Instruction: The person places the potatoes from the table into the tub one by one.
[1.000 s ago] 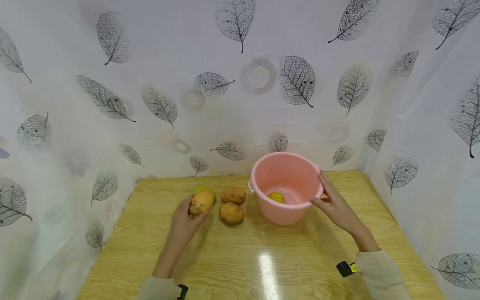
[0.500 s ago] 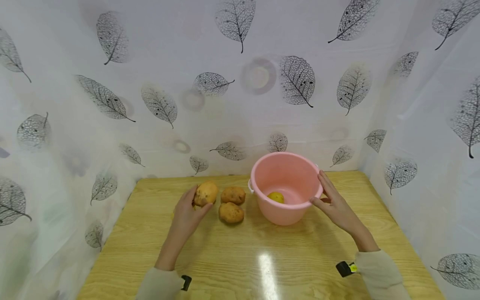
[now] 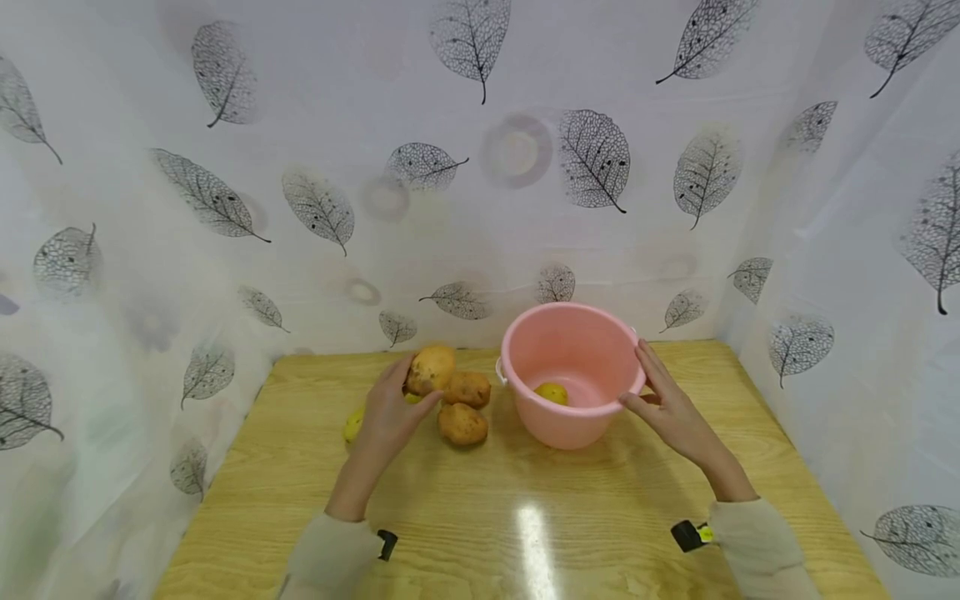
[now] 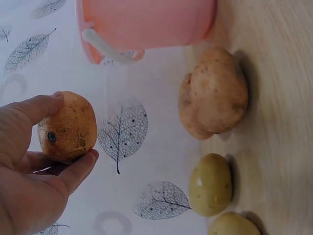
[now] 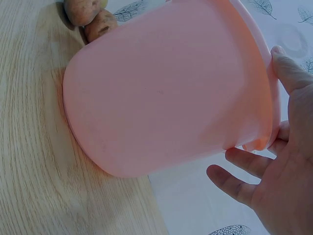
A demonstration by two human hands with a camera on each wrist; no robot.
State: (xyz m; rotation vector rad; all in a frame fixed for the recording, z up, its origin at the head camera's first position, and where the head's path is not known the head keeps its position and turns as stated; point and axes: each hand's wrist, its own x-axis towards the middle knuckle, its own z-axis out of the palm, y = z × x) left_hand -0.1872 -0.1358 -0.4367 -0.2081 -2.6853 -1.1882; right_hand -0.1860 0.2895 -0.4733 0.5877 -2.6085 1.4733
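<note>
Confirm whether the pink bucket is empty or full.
Neither: in the head view, the pink bucket has one yellow item visible low inside, with ample room above; anything behind its near side is hidden.

Two oval, lumpy brown potatoes block my low path from the left hand to the round pink plastic bucket; above them I have open air.

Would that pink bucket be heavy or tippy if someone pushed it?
The pink bucket would probably feel fairly light, as just one yellow item shows inside. A high push might tip it, since its base is narrower than its rim.
</note>
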